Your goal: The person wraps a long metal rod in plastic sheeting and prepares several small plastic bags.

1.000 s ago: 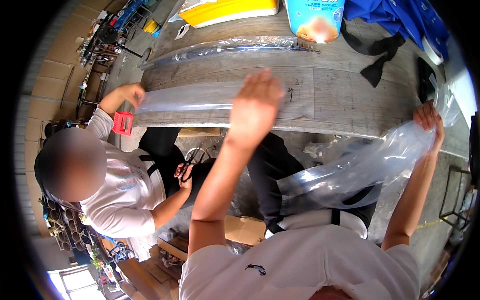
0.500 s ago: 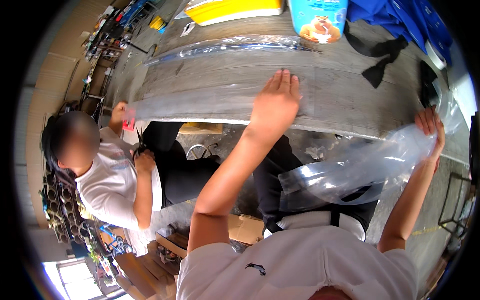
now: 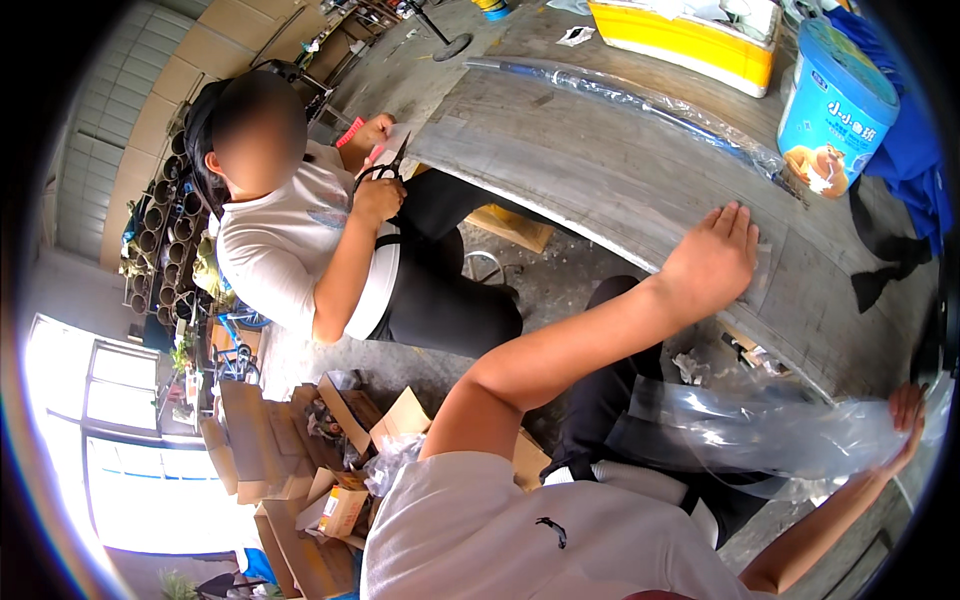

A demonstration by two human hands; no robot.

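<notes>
Table [image 3: 835, 285] taken as our landmark. A clear strip [image 3: 570, 195] lies flat on it, hard along its near edge, faint against the grey boards. Its long axis runs with that edge, from the table's left end toward its right part.

Our left hand [image 3: 715, 250] is laid flat over the strip toward its right end, fingers straight and together, gripping nothing. Most of the strip stretches leftward from this palm, so the left is our nearer hand by far. Our right hand [image 3: 905, 425] is off by the table's right end, fingers closed around a loose plastic bundle [image 3: 750, 425] that droops below the near edge, over our lap. Whether bundle and strip join, we cannot tell.

At the table's left end sits a co-worker [image 3: 295, 250], one hand [image 3: 378, 128] near the strip's end, contact unclear, the other holding black scissors [image 3: 388, 175] close by. Beyond the strip, toward the table's far side: a wrapped rod [image 3: 640, 95], roughly parallel to it, then a yellow box [image 3: 680, 50] and a blue tub [image 3: 835, 115].
</notes>
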